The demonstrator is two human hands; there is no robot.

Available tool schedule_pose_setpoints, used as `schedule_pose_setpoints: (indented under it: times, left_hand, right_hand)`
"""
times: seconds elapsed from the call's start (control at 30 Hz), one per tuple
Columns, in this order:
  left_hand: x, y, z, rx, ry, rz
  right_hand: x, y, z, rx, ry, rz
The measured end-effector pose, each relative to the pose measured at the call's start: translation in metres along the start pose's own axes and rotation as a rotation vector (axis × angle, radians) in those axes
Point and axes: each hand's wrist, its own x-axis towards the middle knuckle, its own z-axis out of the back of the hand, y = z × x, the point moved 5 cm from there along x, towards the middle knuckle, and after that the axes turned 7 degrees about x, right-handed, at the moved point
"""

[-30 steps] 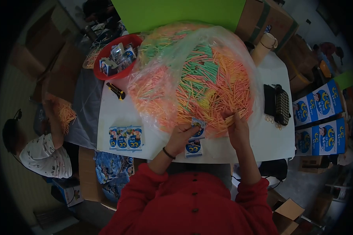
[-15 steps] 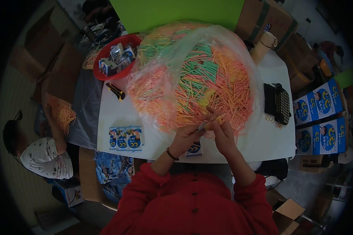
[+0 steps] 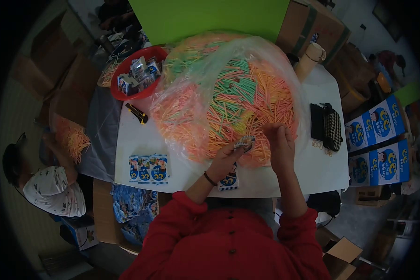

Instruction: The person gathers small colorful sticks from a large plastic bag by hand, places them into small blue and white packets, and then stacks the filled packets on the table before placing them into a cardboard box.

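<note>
My left hand [image 3: 224, 157] is closed on a small printed packet [image 3: 245, 141], its crimped edge showing between the fingers. Just to the right, my right hand [image 3: 281, 145] is raised with its fingers stretched out and nothing visible in it. Both hands are at the near edge of a heap of thin straw-like sticks [image 3: 235, 88] in pink, orange, green and yellow, inside a large clear plastic bag [image 3: 304, 109]. Under my left wrist, a blue and white packet [image 3: 228, 181] lies at the table's front edge. A strip of similar joined packets [image 3: 148, 169] lies farther left.
A red basin [image 3: 134, 96] of packets and a yellow-black box cutter [image 3: 137, 113] are on the table's left side. At right are a beige bottle [image 3: 310, 60] and a patterned pouch [image 3: 332, 128]. A co-worker [image 3: 56, 189] sits at left, beside cartons [image 3: 72, 93].
My right hand has moved away from my left hand, up and to the right, and its fingers have straightened. My left hand still holds the packet. The whole view has shifted slightly.
</note>
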Motion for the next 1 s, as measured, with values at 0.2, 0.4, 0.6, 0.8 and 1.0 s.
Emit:
schedule_pose_setpoints:
  times: [0.2, 0.4, 0.6, 0.8, 1.0]
  left_hand:
    - [-0.005, -0.004, 0.007, 0.032, -0.113, 0.035]
    - [-0.055, -0.057, 0.032, -0.093, -0.286, 0.012]
    - [-0.122, -0.078, 0.103, 0.004, -0.638, -0.032]
    - [-0.167, -0.073, 0.179, 0.765, -0.872, 0.214]
    - [-0.143, -0.102, 0.126, 1.755, -0.999, -0.158]
  right_hand:
    - [0.016, -0.001, 0.034, -0.383, -0.150, 0.107]
    - [0.063, 0.008, -0.019, -1.004, 0.188, 0.357]
    - [0.130, -0.008, -0.074, -1.592, 0.323, 0.542]
    - [0.164, -0.049, -0.076, -2.066, 0.338, 0.570]
    - [0.171, -0.056, -0.070, -2.147, 0.332, 0.552]
